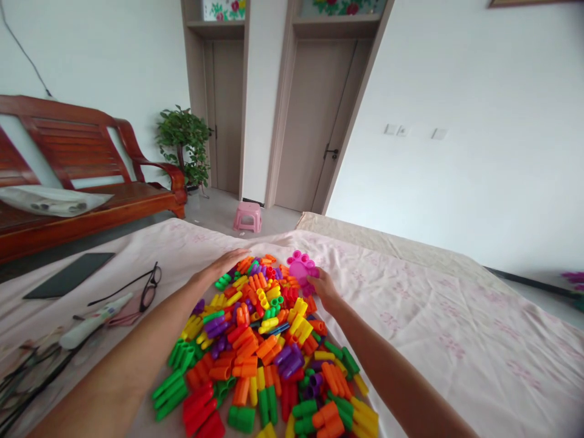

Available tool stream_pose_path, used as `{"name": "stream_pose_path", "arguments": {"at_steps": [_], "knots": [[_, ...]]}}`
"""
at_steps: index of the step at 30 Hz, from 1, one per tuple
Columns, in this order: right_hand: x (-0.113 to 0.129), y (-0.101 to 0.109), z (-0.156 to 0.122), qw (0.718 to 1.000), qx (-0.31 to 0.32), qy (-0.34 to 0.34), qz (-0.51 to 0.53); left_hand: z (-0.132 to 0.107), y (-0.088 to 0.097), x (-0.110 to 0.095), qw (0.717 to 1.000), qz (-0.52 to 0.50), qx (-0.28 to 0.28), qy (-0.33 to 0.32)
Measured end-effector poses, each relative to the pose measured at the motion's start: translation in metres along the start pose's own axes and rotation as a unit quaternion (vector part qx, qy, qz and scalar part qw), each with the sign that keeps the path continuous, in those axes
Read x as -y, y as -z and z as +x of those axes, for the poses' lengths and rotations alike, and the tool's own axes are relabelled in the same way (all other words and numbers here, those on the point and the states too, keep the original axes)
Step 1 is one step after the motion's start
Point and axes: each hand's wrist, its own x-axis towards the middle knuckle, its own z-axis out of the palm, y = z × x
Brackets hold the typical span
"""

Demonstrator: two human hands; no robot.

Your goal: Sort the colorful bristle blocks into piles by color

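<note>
A heap of bright plastic tube blocks [264, 340] in green, orange, red, yellow and purple lies on a pale pink bedsheet [433, 328]. My left hand [227, 263] rests flat on the far left edge of the heap, fingers stretched out, holding nothing. My right hand [323, 286] is at the far right edge of the heap, its fingers closed on a pink flower-shaped plate piece [301, 267] that stands tilted up above the blocks.
On the sheet to the left lie black glasses [148, 287], a dark tablet [70, 275], a white tube [93, 321] and cables [27, 377]. A wooden bench [86, 176], a potted plant [185, 143], a pink stool [247, 216] and two doors stand beyond.
</note>
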Motion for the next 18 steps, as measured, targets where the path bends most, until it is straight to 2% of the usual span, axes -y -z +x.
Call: {"name": "stream_pose_path", "arguments": {"at_steps": [3,6,9,12,18], "knots": [[0.002,-0.008,-0.004,1.0,0.001,0.013,0.011,-0.002,-0.012,-0.013,0.998,-0.007,0.058,0.007],[0.003,-0.011,-0.01,0.999,0.014,0.022,0.032,-0.008,-0.022,-0.023,0.997,-0.006,0.08,0.013],[0.004,-0.01,-0.017,0.997,0.037,0.041,0.058,-0.016,-0.029,-0.032,0.996,-0.008,0.09,0.012],[0.005,-0.006,-0.026,0.996,0.056,0.057,0.037,-0.024,-0.036,-0.044,0.995,-0.014,0.094,0.005],[0.013,0.007,-0.053,0.993,0.068,0.095,-0.011,-0.04,-0.052,-0.082,0.997,-0.028,0.075,-0.009]]}}
